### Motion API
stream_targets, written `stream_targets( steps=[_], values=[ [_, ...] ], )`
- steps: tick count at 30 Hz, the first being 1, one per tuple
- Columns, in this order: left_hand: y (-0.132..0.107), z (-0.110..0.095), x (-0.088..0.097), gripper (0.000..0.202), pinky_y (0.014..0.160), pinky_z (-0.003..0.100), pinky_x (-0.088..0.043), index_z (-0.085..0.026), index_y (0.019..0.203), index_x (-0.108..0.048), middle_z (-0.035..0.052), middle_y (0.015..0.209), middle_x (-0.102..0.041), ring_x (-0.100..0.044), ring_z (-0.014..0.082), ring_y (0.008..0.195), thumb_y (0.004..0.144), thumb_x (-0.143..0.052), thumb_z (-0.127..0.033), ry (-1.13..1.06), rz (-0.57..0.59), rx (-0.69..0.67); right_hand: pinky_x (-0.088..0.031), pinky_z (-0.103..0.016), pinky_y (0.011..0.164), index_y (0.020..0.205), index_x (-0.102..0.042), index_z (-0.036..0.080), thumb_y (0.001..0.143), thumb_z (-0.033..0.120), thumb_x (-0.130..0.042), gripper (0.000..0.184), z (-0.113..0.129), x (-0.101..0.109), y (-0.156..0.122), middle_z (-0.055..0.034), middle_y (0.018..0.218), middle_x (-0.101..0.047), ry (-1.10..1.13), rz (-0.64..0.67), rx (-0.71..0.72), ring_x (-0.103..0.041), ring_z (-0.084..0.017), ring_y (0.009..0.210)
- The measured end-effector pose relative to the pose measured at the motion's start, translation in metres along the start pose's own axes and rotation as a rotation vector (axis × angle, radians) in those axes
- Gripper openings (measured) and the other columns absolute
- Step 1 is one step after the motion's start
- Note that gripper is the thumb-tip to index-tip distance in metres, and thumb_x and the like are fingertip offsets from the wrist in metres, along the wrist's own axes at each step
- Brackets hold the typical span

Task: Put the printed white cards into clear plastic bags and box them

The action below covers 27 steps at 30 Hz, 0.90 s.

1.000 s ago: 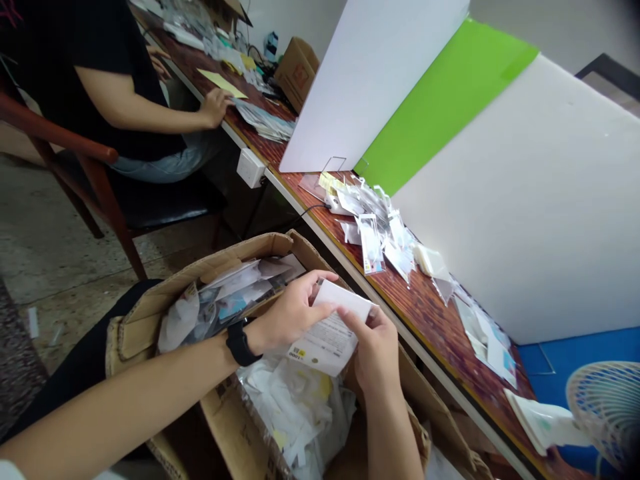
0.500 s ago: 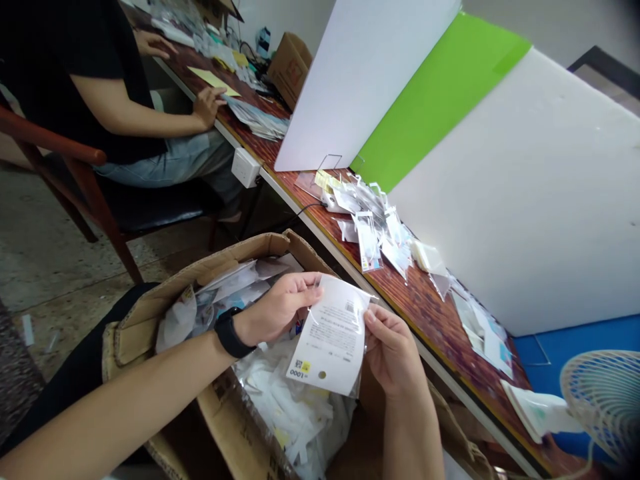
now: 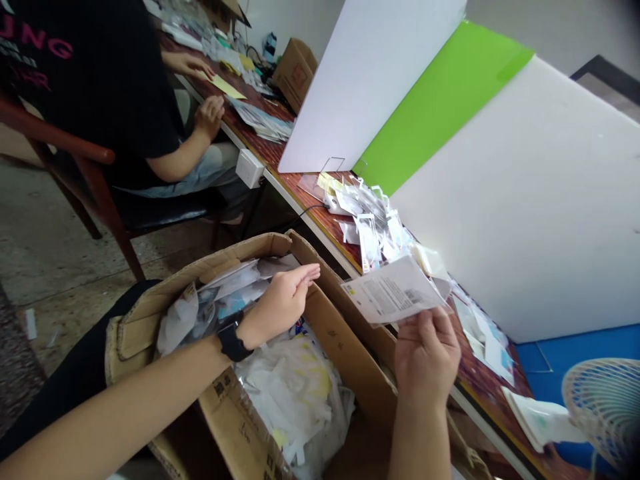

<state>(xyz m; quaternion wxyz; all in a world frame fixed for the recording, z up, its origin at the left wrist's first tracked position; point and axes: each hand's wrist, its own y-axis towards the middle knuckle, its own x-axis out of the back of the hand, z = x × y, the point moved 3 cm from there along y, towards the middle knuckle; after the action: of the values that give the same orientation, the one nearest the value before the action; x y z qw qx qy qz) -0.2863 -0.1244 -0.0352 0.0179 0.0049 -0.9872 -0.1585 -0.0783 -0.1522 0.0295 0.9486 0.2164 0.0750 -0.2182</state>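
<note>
The head camera faces forward and down (quite near), above left hand (image 3: 280, 300) and right hand (image 3: 428, 347).

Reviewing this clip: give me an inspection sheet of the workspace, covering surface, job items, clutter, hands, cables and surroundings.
Surface: wood-grain table, partly covered by packets.
Job's things: printed packet raised in front of the table edge; packets and white scraps in open cardboard boxes.
Clutter: loose heap of packets on the table; white strip on the floor.
Hands: left hand above the boxes, fingers extended, holding nothing; right hand gripping the printed packet.
Cables: dark cable over the table edge near the heap; its lower end is hidden.
Surroundings: seated co-worker, white-and-green partition, fan.
</note>
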Motion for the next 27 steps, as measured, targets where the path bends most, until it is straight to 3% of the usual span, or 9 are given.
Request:
stream_targets(
  steps=[3, 5, 7, 10, 13, 17, 20, 24, 27],
  values=[
    [-0.002, -0.003, 0.003, 0.034, 0.096, 0.036, -0.046, -0.010, 0.112, -0.061, 0.0132, 0.112, -0.067, -0.061, 0.0205, 0.105, 0.088, -0.038, -0.017, 0.174, -0.070, -0.049, -0.050, -0.038, 0.089, 0.098, -0.069, 0.018, 0.079, 0.027, -0.063, 0.021, -0.006, -0.002, -0.002, -0.0060, 0.099, -0.072, -0.174, 0.140, -0.042, -0.065, -0.021, 0.097],
    [-0.003, -0.005, 0.005, 0.035, 0.100, 0.035, -0.043, -0.008, 0.112, -0.061, 0.0137, 0.116, -0.065, -0.058, 0.0204, 0.109, 0.086, -0.038, -0.014, 0.256, -0.104, -0.068, -0.048, -0.043, 0.091, 0.111, -0.064, 0.014, 0.087, 0.036, -0.050, 0.035, -0.012, -0.002, -0.002, -0.0114, 0.109, -0.068, -0.424, 0.251, -0.034, -0.063, -0.024, 0.104],
    [-0.003, -0.006, 0.005, 0.035, 0.103, 0.034, -0.040, -0.007, 0.111, -0.061, 0.0138, 0.120, -0.063, -0.055, 0.0202, 0.113, 0.086, -0.038, -0.013, 0.326, -0.117, -0.084, -0.047, -0.045, 0.093, 0.118, -0.059, 0.013, 0.091, 0.040, -0.039, 0.043, -0.019, 0.002, 0.003, -0.0138, 0.116, -0.065, -0.682, 0.279, 0.030, -0.061, -0.025, 0.107],
    [-0.003, -0.005, 0.002, 0.035, 0.101, 0.036, -0.042, -0.008, 0.109, -0.063, 0.0135, 0.117, -0.064, -0.057, 0.0217, 0.110, 0.086, -0.038, -0.014, 0.414, -0.077, -0.083, -0.036, -0.051, 0.102, 0.112, -0.063, 0.009, 0.085, 0.039, -0.047, 0.044, -0.032, 0.016, 0.017, -0.0189, 0.121, -0.061, -0.893, 0.239, 0.101, -0.052, -0.031, 0.117],
    [-0.002, -0.001, -0.003, 0.034, 0.097, 0.041, -0.045, -0.009, 0.108, -0.063, 0.0138, 0.113, -0.066, -0.060, 0.0253, 0.105, 0.086, -0.038, -0.016, 0.488, -0.016, -0.069, -0.027, -0.055, 0.105, 0.109, -0.065, 0.007, 0.080, 0.036, -0.051, 0.044, -0.050, 0.022, 0.031, -0.0231, 0.133, -0.048, -1.063, 0.290, 0.135, -0.040, -0.036, 0.126],
    [0.003, 0.002, -0.005, 0.034, 0.094, 0.043, -0.047, -0.010, 0.109, -0.063, 0.0136, 0.114, -0.066, -0.061, 0.0276, 0.104, 0.085, -0.039, -0.016, 0.562, -0.007, -0.053, -0.022, -0.053, 0.107, 0.117, -0.062, 0.010, 0.083, 0.033, -0.045, 0.044, -0.072, 0.005, 0.044, -0.0173, 0.147, -0.029, -1.195, 0.470, 0.173, -0.024, -0.035, 0.135],
    [0.008, 0.006, -0.001, 0.033, 0.090, 0.043, -0.049, -0.011, 0.108, -0.062, 0.0130, 0.112, -0.066, -0.062, 0.0279, 0.101, 0.085, -0.039, -0.015, 0.611, -0.040, -0.041, -0.017, -0.053, 0.109, 0.116, -0.063, 0.016, 0.085, 0.035, -0.044, 0.041, -0.086, -0.013, 0.057, -0.0106, 0.151, -0.023, -1.249, 0.579, 0.190, -0.012, -0.035, 0.139],
    [0.010, 0.010, 0.003, 0.034, 0.091, 0.041, -0.049, -0.010, 0.109, -0.060, 0.0141, 0.114, -0.065, -0.061, 0.0268, 0.103, 0.085, -0.038, -0.014, 0.662, -0.071, -0.042, -0.017, -0.061, 0.105, 0.114, -0.064, 0.017, 0.085, 0.040, -0.047, 0.040, -0.102, -0.022, 0.076, -0.0138, 0.148, -0.029, -1.302, 0.621, 0.140, -0.016, -0.040, 0.137],
    [0.009, 0.011, 0.003, 0.033, 0.092, 0.040, -0.049, -0.010, 0.109, -0.060, 0.0138, 0.114, -0.065, -0.060, 0.0261, 0.104, 0.085, -0.037, -0.014, 0.681, -0.072, -0.043, -0.022, -0.059, 0.105, 0.121, -0.056, 0.014, 0.086, 0.039, -0.049, 0.043, -0.107, -0.019, 0.079, -0.0167, 0.143, -0.037, -1.312, 0.611, 0.116, -0.026, -0.036, 0.135]
  ],
)
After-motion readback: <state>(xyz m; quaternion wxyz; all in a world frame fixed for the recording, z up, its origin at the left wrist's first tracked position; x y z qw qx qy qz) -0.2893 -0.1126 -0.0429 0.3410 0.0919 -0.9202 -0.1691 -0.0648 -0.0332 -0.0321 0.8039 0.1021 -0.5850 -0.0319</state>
